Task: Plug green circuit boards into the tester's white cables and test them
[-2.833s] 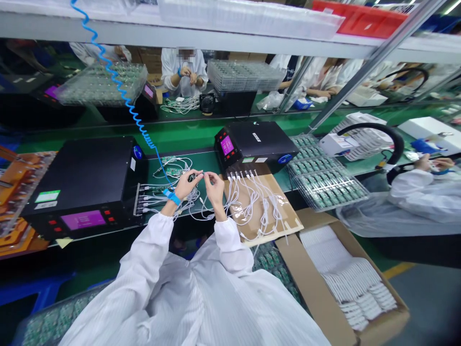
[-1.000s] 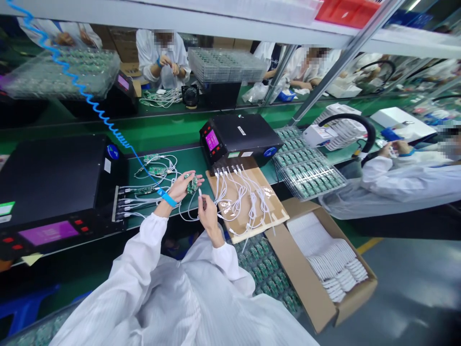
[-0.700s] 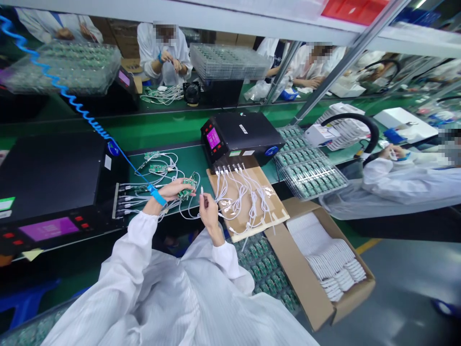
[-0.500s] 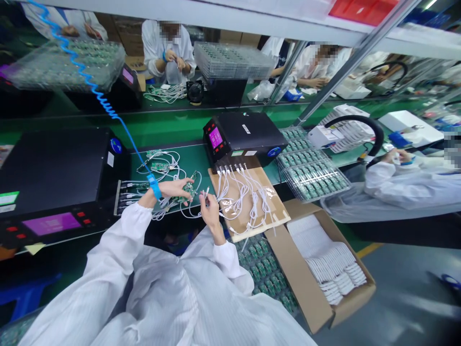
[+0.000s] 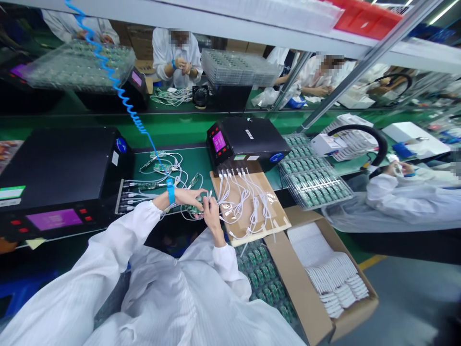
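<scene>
A green circuit board [image 5: 194,210] is in my left hand [image 5: 187,196], fingers closed around it, with a blue wrist strap [image 5: 170,191] on that wrist. My right hand [image 5: 212,214] meets it at the board's right side and pinches a white cable plug [image 5: 211,193]. Where plug and board touch is hidden by the fingers. Left of and behind the hands, more circuit boards [image 5: 163,167] lie among tangled white cables [image 5: 178,161]. To the right, several white cables [image 5: 239,199] run across a brown board [image 5: 264,211].
A large black tester [image 5: 65,168] stands at left, a smaller black tester [image 5: 252,139] behind. Trays of circuit boards [image 5: 317,178] lie at right. A cardboard box [image 5: 293,283] holds white packs. A blue coiled cord [image 5: 124,98] hangs down to my wrist. Co-workers sit opposite and at right.
My left hand has moved right with a circuit board and now meets my right hand. Its fingers have closed in from a wider spread. The view has shifted slightly.
</scene>
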Tool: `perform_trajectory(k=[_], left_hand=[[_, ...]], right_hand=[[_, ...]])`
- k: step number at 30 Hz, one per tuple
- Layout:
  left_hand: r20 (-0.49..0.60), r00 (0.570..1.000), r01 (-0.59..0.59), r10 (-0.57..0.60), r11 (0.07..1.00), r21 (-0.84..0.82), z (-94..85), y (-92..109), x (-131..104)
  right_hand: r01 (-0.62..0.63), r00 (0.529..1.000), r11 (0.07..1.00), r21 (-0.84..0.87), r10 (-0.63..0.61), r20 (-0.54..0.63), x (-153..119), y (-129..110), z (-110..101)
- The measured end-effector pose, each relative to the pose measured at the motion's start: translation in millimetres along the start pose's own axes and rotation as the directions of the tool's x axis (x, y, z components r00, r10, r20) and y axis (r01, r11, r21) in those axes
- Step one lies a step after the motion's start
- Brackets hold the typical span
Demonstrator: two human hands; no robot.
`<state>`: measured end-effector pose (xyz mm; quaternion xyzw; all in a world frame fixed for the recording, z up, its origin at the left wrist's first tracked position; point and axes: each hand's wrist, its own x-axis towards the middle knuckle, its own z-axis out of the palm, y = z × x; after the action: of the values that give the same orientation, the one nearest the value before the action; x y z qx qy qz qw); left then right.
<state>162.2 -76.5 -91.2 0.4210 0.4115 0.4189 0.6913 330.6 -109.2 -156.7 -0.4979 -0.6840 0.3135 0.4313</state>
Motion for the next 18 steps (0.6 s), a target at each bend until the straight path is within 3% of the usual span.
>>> perform_trajectory(k=[3, 5, 8, 10, 14, 18], left_hand=[[0.159, 0.975, 0.13, -0.153, 0.98, 0.149, -12.0, 15.5, -8.1], [0.171, 0.976, 0.093, -0.134, 0.969, 0.23, -14.9, 21.6, -17.2], [0.05, 0.998, -0.038, 0.026, 0.967, 0.253, -5.7, 13.7, -30.7], [-0.024, 0.989, -0.138, 0.147, 0.967, 0.216, 7.7, -0.7, -35.7], [-0.074, 0.931, -0.342, 0.357, 0.926, 0.161, 35.3, -26.0, -31.9], [-0.246, 0.853, -0.406, 0.46, 0.882, 0.24, 47.6, -31.4, -19.7]], right_hand=[[-0.105, 0.991, 0.992, 0.073, 0.11, -0.072, 0.8, -1.9, 1.4], [-0.172, 0.977, 0.975, 0.138, 0.187, -0.105, 2.3, -4.0, 0.6], [-0.219, 0.962, 0.958, 0.186, 0.244, -0.124, 4.9, -5.2, -2.5], [-0.234, 0.958, 0.951, 0.203, 0.261, -0.121, 6.2, -4.9, -4.6], [-0.261, 0.959, 0.941, 0.217, 0.278, -0.049, 7.2, -6.7, -6.8], [-0.246, 0.966, 0.949, 0.197, 0.256, -0.028, 8.8, -12.4, -7.5]])
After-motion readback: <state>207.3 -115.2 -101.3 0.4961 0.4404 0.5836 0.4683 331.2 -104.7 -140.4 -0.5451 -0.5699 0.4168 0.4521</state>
